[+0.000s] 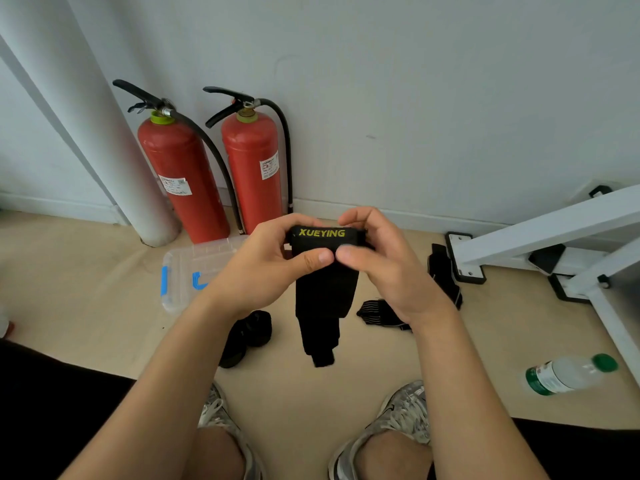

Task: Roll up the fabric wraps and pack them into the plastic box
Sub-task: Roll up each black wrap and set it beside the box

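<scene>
A clear plastic box with blue latches (194, 261) lies on the floor at left. The left hand (263, 268) pinches the top of a black fabric wrap lettered XUEYING (325, 292), its tail hanging down. The right hand (388, 271) pinches the same edge, fingers (356, 216) curled.

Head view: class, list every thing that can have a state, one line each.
Black wrap: partly rolled, tail hanging.
Left hand: grips wrap.
Right hand: grips wrap.
Rolled wrap: rolled, on floor.
Striped wrap: unrolled, on floor.
Plastic box: seemingly closed.
Water bottle: capped, lying down.
</scene>
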Motion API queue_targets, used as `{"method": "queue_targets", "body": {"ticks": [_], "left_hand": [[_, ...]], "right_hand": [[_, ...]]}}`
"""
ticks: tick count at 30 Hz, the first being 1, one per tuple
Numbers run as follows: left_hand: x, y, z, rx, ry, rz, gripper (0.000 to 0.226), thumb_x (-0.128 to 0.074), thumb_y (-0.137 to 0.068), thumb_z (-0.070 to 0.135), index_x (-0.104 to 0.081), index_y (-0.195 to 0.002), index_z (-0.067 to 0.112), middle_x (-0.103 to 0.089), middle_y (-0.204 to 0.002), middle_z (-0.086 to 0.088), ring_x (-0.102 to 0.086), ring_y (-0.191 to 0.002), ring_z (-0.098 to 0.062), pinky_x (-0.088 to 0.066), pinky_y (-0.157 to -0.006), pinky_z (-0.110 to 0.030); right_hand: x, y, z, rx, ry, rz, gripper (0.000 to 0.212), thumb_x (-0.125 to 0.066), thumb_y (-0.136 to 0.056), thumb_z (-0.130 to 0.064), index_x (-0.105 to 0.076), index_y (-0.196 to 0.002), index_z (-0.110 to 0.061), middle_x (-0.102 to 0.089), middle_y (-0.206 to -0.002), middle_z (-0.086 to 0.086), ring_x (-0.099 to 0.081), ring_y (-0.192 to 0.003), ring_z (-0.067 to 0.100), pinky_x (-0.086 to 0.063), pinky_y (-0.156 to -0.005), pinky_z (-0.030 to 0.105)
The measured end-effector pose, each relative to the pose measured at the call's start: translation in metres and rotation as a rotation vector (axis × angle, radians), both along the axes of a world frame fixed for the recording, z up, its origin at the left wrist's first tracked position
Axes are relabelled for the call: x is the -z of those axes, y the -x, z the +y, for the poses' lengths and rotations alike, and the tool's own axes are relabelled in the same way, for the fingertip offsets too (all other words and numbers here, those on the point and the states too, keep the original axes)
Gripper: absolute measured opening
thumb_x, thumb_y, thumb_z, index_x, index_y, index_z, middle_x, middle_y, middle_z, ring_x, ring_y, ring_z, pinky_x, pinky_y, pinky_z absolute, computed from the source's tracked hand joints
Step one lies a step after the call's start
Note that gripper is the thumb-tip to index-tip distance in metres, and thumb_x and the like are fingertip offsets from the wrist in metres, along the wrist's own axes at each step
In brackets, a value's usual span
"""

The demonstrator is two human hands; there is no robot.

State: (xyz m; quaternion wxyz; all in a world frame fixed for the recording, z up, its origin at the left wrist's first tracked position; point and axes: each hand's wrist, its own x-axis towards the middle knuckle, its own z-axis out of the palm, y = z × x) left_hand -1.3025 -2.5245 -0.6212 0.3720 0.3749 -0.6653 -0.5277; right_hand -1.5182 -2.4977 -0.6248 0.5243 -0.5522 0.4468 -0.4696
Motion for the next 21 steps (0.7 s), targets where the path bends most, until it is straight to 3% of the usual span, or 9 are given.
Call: {"method": "queue_targets", "body": {"ticks": [1, 3, 4, 6, 8, 14, 16, 18, 21], "left_hand": [[0.0, 0.0, 0.0, -0.002, 0.024, 0.008, 0.038, -0.084, -0.089, 0.03, -0.073, -0.124, 0.022, -0.077, -0.113, 0.006, -0.075, -0.108, -0.012, -0.06, -0.086, -0.022], [0.0, 0.0, -0.001, -0.016, 0.058, 0.023, 0.042, -0.089, -0.085, 0.022, -0.073, -0.124, 0.019, -0.076, -0.115, 0.0, -0.075, -0.11, -0.017, -0.061, -0.089, -0.026], [0.0, -0.001, -0.002, -0.028, 0.069, 0.029, 0.043, -0.091, -0.084, 0.018, -0.073, -0.123, 0.019, -0.076, -0.115, -0.002, -0.075, -0.111, -0.019, -0.061, -0.091, -0.029], [0.0, -0.003, -0.002, -0.044, 0.068, 0.049, 0.045, -0.091, -0.082, 0.014, -0.073, -0.123, 0.018, -0.076, -0.116, -0.003, -0.073, -0.114, -0.021, -0.062, -0.096, -0.036], [0.0, -0.003, -0.002, -0.023, 0.06, 0.058, 0.046, -0.089, -0.087, 0.011, -0.069, -0.127, 0.018, -0.073, -0.119, -0.004, -0.071, -0.116, -0.023, -0.061, -0.099, -0.039], [0.001, 0.001, 0.0, 0.03, -0.154, 0.008, 0.048, -0.077, -0.087, 0.027, -0.063, -0.133, 0.025, -0.074, -0.119, -0.006, -0.073, -0.114, -0.023, -0.06, -0.102, -0.045], [0.0, -0.002, -0.001, 0.048, -0.261, 0.036, 0.043, -0.078, -0.086, 0.041, -0.069, -0.125, 0.026, -0.077, -0.113, -0.001, -0.075, -0.109, -0.018, -0.06, -0.095, -0.039], [-0.001, -0.004, -0.001, 0.052, -0.22, -0.004, 0.038, -0.08, -0.093, 0.052, -0.071, -0.121, 0.027, -0.079, -0.106, 0.004, -0.077, -0.102, -0.014, -0.061, -0.082, -0.028], [0.001, -0.005, -0.001, -0.012, -0.178, -0.001, 0.039, -0.076, -0.096, 0.047, -0.068, -0.124, 0.022, -0.08, -0.103, 0.004, -0.079, -0.097, -0.014, -0.06, -0.076, -0.023]], "right_hand": [[-0.002, -0.002, 0.0, 0.015, -0.058, 0.008, 0.035, -0.078, -0.085, -0.058, -0.07, -0.111, -0.036, -0.071, -0.111, -0.003, -0.07, -0.105, 0.015, -0.057, -0.089, 0.034], [-0.005, -0.005, 0.0, 0.06, -0.095, 0.15, 0.055, -0.064, -0.085, -0.086, -0.073, -0.109, -0.037, -0.075, -0.106, -0.005, -0.074, -0.099, 0.016, -0.061, -0.08, 0.037], [-0.004, -0.005, -0.001, 0.055, -0.076, 0.202, 0.061, -0.06, -0.087, -0.087, -0.075, -0.114, -0.034, -0.077, -0.103, -0.006, -0.076, -0.095, 0.017, -0.062, -0.074, 0.037], [-0.004, -0.007, -0.001, 0.04, -0.028, 0.171, 0.05, -0.064, -0.095, -0.069, -0.077, -0.115, -0.026, -0.078, -0.098, -0.003, -0.079, -0.09, 0.019, -0.063, -0.066, 0.036], [-0.005, -0.007, -0.001, 0.077, 0.012, 0.14, 0.036, -0.069, -0.096, -0.057, -0.077, -0.107, -0.024, -0.078, -0.094, -0.004, -0.079, -0.09, 0.019, -0.062, -0.069, 0.035], [0.004, -0.003, -0.001, 0.101, 0.079, 0.131, 0.034, -0.076, -0.091, -0.05, -0.073, -0.113, -0.025, -0.076, -0.104, -0.001, -0.074, -0.1, 0.021, -0.061, -0.084, 0.037], [0.007, -0.004, -0.001, 0.08, 0.076, 0.125, 0.033, -0.079, -0.09, -0.046, -0.072, -0.117, -0.028, -0.078, -0.11, -0.003, -0.075, -0.105, 0.017, -0.061, -0.089, 0.035], [0.008, -0.005, -0.001, 0.064, 0.084, 0.148, 0.035, -0.082, -0.09, -0.048, -0.072, -0.12, -0.034, -0.077, -0.116, -0.004, -0.074, -0.113, 0.018, -0.062, -0.096, 0.04], [0.01, -0.006, -0.001, 0.056, 0.085, 0.146, 0.043, -0.086, -0.087, -0.046, -0.071, -0.127, -0.04, -0.074, -0.124, -0.007, -0.071, -0.121, 0.024, -0.061, -0.104, 0.051]]}}
